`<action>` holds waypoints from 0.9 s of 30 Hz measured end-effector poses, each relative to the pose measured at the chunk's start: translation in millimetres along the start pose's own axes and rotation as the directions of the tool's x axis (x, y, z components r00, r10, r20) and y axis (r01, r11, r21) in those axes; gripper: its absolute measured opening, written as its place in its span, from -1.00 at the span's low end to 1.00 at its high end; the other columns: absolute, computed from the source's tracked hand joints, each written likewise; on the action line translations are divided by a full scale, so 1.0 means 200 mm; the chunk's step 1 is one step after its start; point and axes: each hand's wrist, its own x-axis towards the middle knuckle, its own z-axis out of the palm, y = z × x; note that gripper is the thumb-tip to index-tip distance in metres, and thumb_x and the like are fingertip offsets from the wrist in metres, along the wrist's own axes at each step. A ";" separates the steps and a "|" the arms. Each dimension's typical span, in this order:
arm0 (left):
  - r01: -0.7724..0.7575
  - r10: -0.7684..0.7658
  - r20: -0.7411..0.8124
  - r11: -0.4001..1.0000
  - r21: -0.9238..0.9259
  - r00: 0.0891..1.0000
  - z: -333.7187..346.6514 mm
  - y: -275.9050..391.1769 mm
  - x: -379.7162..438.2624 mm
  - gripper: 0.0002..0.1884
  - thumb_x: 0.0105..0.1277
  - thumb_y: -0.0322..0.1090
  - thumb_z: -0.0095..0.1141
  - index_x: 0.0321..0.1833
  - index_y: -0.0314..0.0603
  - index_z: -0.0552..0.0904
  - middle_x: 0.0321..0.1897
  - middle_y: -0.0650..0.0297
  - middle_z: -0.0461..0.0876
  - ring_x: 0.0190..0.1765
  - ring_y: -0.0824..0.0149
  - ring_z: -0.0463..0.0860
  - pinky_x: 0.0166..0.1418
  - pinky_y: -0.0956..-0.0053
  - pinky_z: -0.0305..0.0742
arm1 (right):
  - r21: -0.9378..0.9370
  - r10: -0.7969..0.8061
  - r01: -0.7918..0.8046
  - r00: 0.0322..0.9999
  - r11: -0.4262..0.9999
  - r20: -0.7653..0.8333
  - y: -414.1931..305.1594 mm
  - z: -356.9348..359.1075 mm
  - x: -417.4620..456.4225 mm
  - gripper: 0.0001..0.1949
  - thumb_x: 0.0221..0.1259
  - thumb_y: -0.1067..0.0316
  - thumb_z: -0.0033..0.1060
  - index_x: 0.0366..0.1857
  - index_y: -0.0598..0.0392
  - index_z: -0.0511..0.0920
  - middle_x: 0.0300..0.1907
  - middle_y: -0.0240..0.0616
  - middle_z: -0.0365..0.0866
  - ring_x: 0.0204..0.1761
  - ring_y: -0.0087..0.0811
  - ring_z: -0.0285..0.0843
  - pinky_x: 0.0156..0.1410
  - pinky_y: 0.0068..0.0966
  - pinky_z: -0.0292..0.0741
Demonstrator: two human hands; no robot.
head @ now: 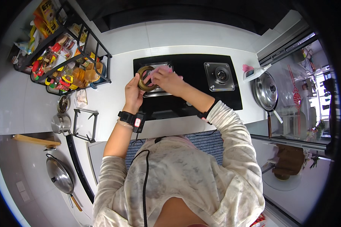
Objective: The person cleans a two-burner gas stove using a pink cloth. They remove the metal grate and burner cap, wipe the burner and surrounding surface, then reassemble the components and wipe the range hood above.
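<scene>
My left hand [133,92] holds a brass-coloured burner ring [142,80] upright by its left side, above the left burner of the black gas hob [187,76]. A pink cloth [162,69] is gripped in my right hand [168,82], and part of it reaches into the ring's opening. Behind both hands lies the left burner's metal tray [159,93], partly hidden. At the hob's right side the other burner [221,75] sits in its square metal tray, without a pan support on it.
A black rack [106,66] with bottles and jars stands at the left. Near it are a pan support [96,122], a small saucepan [58,123] and a bowl [63,104]. On the right are a spray bottle [254,74] and a lidded pan [266,90]. A lidded wok [59,175] is lower left.
</scene>
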 end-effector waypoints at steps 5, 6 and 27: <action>0.045 -0.048 -0.028 0.996 -0.072 0.998 0.00 0.06 0.00 -0.53 0.65 -0.08 -0.17 0.35 -0.34 0.42 0.30 0.08 0.56 0.39 0.11 0.53 0.38 -0.05 0.52 | 0.210 0.276 -0.200 0.851 0.957 -0.447 -0.03 -0.14 0.04 -0.79 0.15 0.42 0.22 -0.12 0.05 0.68 -0.04 -0.27 0.59 -0.01 -0.21 0.63 -0.05 -0.37 0.68; 0.038 -0.041 -0.025 0.993 -0.116 0.999 0.00 0.06 0.01 -0.53 0.65 -0.07 -0.18 0.35 -0.33 0.42 0.30 0.10 0.56 0.41 0.13 0.51 0.41 -0.07 0.49 | 0.285 0.380 -0.266 0.770 0.921 -0.512 -0.06 -0.14 0.04 -0.80 0.15 0.42 0.23 -0.13 0.08 0.67 -0.07 -0.20 0.60 -0.03 -0.13 0.64 -0.04 -0.36 0.68; -0.007 -0.001 -0.035 0.972 -0.236 0.999 0.00 0.02 0.00 -0.61 0.60 -0.14 -0.03 0.25 -0.33 0.48 0.15 0.10 0.65 0.30 0.22 0.61 0.37 -0.03 0.54 | 0.293 0.330 -0.224 0.859 0.930 -0.391 -0.11 0.05 -0.05 -0.89 0.30 0.31 0.21 -0.25 0.10 0.59 -0.19 -0.29 0.55 -0.10 -0.26 0.61 -0.11 -0.36 0.64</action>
